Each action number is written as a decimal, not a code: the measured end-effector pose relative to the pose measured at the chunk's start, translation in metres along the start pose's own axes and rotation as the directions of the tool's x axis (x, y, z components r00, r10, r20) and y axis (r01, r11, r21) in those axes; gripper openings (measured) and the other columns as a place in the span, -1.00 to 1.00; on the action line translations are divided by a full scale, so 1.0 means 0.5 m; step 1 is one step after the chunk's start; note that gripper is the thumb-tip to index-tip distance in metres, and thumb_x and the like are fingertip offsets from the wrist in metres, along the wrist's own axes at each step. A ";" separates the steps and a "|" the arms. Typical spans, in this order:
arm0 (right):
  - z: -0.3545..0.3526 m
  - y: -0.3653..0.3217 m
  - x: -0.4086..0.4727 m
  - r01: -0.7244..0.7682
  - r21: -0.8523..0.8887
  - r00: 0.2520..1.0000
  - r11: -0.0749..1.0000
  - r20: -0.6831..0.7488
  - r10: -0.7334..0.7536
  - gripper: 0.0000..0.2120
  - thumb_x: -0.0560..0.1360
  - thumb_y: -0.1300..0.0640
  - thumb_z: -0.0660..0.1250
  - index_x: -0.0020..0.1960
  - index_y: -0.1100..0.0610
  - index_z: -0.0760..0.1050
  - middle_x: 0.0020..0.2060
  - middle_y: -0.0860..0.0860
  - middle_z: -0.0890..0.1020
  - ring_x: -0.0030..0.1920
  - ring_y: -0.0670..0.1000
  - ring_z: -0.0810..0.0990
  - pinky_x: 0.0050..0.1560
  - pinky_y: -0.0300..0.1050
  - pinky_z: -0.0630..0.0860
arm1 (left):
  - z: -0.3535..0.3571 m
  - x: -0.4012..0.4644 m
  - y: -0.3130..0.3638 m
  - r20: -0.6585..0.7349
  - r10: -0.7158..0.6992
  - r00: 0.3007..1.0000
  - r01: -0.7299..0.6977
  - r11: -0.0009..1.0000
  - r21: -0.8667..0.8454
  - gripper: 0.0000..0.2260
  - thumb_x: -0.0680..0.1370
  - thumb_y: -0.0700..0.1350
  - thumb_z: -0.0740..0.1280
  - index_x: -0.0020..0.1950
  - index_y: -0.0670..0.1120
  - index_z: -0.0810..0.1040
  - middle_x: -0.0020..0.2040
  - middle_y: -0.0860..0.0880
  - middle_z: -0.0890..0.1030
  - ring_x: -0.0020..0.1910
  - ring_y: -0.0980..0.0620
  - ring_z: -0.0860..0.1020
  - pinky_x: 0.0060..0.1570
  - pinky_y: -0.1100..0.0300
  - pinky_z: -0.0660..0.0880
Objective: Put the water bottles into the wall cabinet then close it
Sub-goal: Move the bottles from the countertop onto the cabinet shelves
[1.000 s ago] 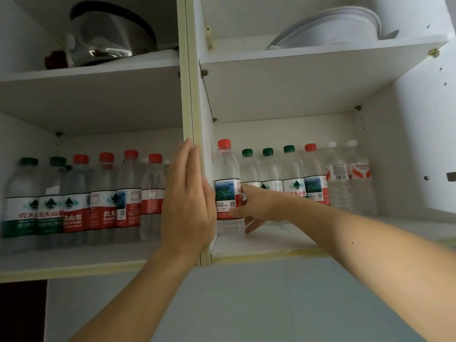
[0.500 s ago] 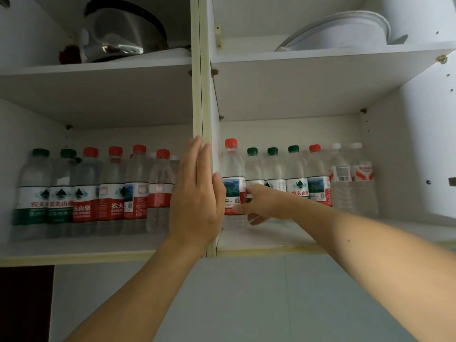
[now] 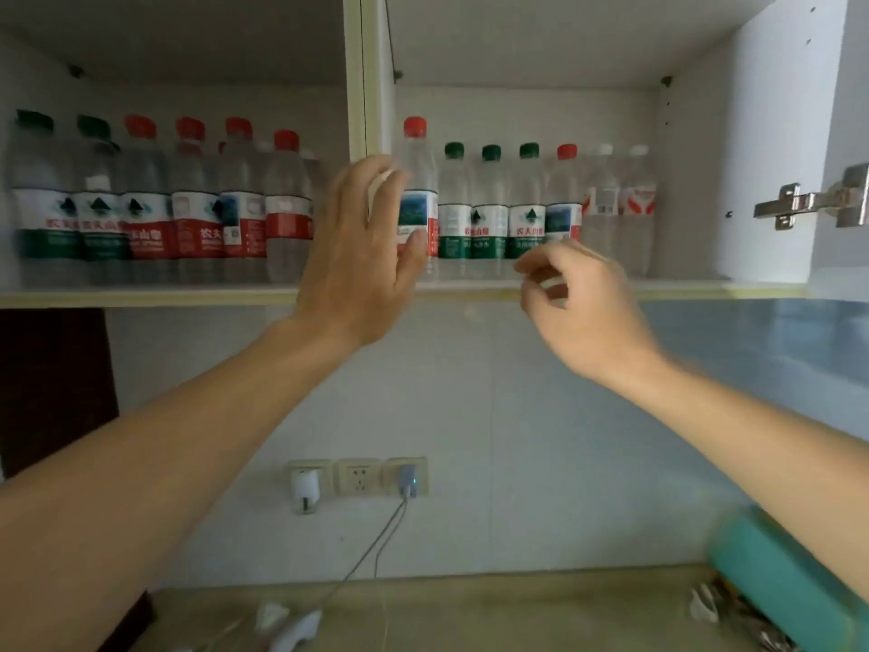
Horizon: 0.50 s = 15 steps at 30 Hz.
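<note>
Both hands hold nothing: left hand [image 3: 362, 256] flat on the cabinet's cream centre post [image 3: 359, 72], right hand [image 3: 576, 301] loosely curled near the shelf's front edge. With the clear plastic water bottles [image 3: 418, 200] seemingly shelved, she should swing the white hinged door [image 3: 841, 110] shut, fingers clear.

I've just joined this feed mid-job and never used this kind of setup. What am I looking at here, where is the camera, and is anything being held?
There is no machine: a person works with bare hands, and the one camera sits on their head, looking up into an open wall cabinet. Its lower shelf carries rows of water bottles on both sides of the divider. The left hand is open against the divider, beside a red-capped bottle. The right hand hangs in front of the shelf, fingers loosely curled, holding nothing. Below are wall sockets and a countertop.
</note>
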State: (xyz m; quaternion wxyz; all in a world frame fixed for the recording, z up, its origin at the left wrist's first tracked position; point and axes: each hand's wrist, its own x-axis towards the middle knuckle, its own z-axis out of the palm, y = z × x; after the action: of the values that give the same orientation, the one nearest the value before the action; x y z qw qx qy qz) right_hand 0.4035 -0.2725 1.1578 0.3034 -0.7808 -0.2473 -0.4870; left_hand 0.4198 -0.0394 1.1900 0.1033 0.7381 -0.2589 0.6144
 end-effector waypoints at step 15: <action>0.174 0.048 -0.627 -0.570 -0.132 0.569 0.811 0.648 0.506 -0.86 0.53 0.28 0.41 0.06 0.20 0.69 -0.08 0.08 0.73 -0.07 0.04 0.66 0.05 -0.21 0.54 | -0.021 -0.751 0.150 0.996 0.005 0.087 0.415 0.909 -0.040 -0.60 0.60 0.10 0.34 0.41 0.03 0.45 0.31 0.07 0.48 0.07 0.11 0.50 0.11 0.11 0.48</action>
State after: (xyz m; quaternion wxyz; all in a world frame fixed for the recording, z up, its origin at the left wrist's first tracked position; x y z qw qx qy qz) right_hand 0.3463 -0.2555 0.8369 0.3656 -0.9227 -0.1100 -0.0536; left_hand 0.3311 -0.0021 0.8194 0.1082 0.9576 -0.2470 -0.1013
